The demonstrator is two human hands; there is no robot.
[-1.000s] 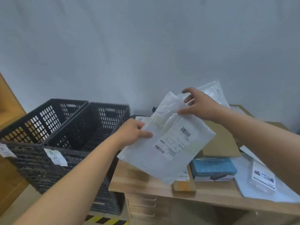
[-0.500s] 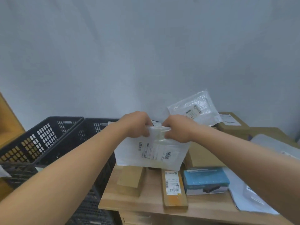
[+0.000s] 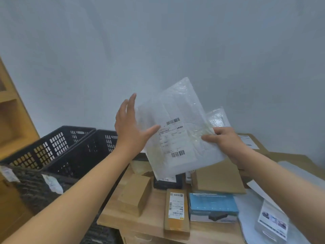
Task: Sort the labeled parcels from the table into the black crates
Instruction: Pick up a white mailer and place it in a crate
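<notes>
You are early in the sort. Your right hand (image 3: 226, 145) has its fingers pinched on the edge of a white plastic mailer (image 3: 177, 131), held up label-forward above the worktop (image 3: 146, 224), while your left hand (image 3: 131, 127) is spread wide with only the thumb resting on the mailer's face. Left of the worktop stand two black crates (image 3: 58, 152); what shows of their insides looks empty, though the bottoms are hidden. Nearly everything waits on the worktop below the mailer: a plain brown box (image 3: 135, 194), a long labeled carton (image 3: 176, 211), a blue box (image 3: 212, 206), a black parcel (image 3: 168, 182), flat cardboard pieces and more bags. The mailer in hand has yet to reach a crate.
</notes>
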